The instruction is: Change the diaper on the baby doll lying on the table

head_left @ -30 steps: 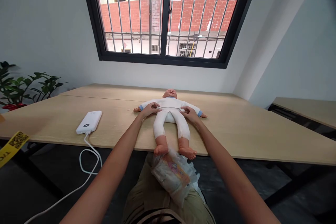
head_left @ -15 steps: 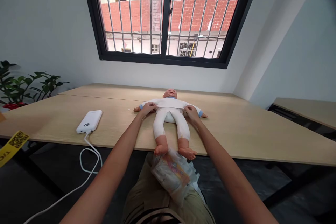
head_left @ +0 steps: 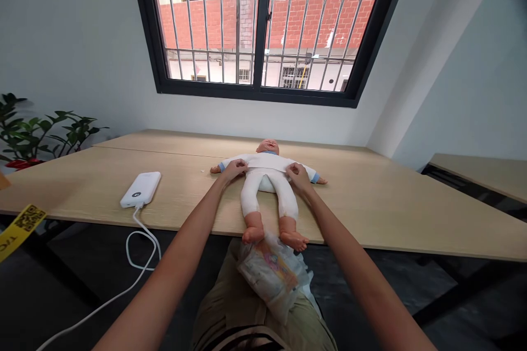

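Note:
A baby doll [head_left: 250,197] lies on its back on the table, feet toward me at the front edge, arms spread. It wears a white shirt [head_left: 268,160] with blue cuffs and collar. My left hand [head_left: 235,169] pinches the shirt's lower edge at the left side of the doll's waist. At the opposite side, my right hand [head_left: 299,176] is closed on the same edge, which is stretched straight between both hands. Something white and padded, perhaps a diaper [head_left: 267,185], shows between the doll's legs. My fingertips are partly hard to make out.
A crinkled plastic package [head_left: 269,274] rests on my lap below the doll's feet. To the left on the wooden table [head_left: 370,203] lies a white power bank [head_left: 141,189] with a white cable [head_left: 142,269] hanging over the edge. A potted plant [head_left: 37,134] stands at far left.
My right hand has shifted slightly left and up along the shirt edge. The left hand has barely moved, and the doll lies as before.

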Tool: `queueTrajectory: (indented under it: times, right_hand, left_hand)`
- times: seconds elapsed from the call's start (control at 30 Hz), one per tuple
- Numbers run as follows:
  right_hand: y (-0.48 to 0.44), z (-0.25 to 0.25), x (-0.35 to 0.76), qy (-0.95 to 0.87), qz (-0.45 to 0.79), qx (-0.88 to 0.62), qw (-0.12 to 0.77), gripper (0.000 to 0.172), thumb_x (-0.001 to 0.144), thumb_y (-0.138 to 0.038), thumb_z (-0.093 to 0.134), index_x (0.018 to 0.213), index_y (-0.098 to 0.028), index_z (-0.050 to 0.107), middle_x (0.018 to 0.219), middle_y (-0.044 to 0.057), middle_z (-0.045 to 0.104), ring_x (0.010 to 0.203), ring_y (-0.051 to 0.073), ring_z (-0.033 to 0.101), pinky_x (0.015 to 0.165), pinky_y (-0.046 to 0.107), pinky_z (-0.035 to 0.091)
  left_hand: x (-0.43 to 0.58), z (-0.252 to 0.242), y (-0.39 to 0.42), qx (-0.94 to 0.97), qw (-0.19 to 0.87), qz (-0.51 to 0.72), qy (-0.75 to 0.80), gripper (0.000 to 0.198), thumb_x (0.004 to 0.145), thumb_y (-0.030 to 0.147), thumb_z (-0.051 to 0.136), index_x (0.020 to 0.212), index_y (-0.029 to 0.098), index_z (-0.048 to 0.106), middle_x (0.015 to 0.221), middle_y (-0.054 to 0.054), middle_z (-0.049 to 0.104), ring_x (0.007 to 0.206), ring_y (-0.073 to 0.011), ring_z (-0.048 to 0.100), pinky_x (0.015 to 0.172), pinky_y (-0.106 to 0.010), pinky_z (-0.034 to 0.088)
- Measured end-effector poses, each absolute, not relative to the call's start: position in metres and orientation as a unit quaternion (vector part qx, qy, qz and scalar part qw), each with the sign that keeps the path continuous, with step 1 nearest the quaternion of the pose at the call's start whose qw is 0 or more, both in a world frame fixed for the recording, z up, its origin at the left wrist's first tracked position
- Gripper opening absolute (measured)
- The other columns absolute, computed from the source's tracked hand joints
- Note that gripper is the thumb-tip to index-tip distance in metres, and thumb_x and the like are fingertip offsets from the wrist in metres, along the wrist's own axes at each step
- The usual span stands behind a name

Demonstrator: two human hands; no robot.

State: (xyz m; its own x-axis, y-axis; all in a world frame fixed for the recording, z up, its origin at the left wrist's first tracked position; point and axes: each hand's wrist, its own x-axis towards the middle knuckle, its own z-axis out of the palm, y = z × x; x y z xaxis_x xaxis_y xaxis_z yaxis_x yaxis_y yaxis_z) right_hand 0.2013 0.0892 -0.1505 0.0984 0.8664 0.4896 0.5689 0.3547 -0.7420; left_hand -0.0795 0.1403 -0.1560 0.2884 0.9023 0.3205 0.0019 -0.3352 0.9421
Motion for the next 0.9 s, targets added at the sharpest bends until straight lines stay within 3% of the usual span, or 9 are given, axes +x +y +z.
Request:
queueTrajectory:
  times: [0.2,0.4,0.63,0.9]
  right_hand:
    - [0.089,-0.156,0.198,-0.696,0.082,-0.496,0.512,0.019,0.078,-0.031,0.062,0.092,-0.021,0.070,0.102,0.006,0.067,0.103,0.023,0.056,0.096,0.037,0.042]
    - [0.086,-0.150,0.194,-0.710,0.035,-0.485,0.509,0.011,0.079,-0.029,0.062,0.084,-0.022,0.070,0.094,0.006,0.067,0.100,0.024,0.056,0.096,0.038,0.041]
    - [0.085,-0.147,0.195,-0.688,-0.003,-0.510,0.516,0.004,0.074,-0.022,0.058,0.071,-0.022,0.060,0.083,0.006,0.062,0.093,0.025,0.054,0.089,0.039,0.041]
    - [0.084,-0.147,0.194,-0.711,-0.010,-0.495,0.499,0.007,0.076,-0.023,0.062,0.081,-0.023,0.067,0.092,0.005,0.067,0.097,0.025,0.055,0.093,0.039,0.040]
  left_hand:
    - [-0.071,-0.151,0.137,0.686,0.406,0.502,0.335,0.040,0.058,0.040,0.082,0.089,0.016,0.072,0.076,-0.001,0.061,0.070,-0.0139,0.053,0.065,-0.026,0.042]
    - [-0.067,-0.150,0.137,0.688,0.373,0.522,0.338,0.028,0.062,0.039,0.080,0.077,0.016,0.074,0.089,-0.009,0.069,0.086,-0.0212,0.060,0.082,-0.033,0.047]
    - [-0.075,-0.151,0.143,0.667,0.380,0.541,0.342,0.030,0.064,0.043,0.077,0.078,0.016,0.073,0.087,-0.008,0.071,0.083,-0.0215,0.062,0.078,-0.034,0.049]
    - [-0.071,-0.151,0.138,0.683,0.388,0.521,0.334,0.034,0.062,0.044,0.080,0.079,0.015,0.073,0.086,-0.008,0.070,0.084,-0.0220,0.062,0.078,-0.034,0.049]
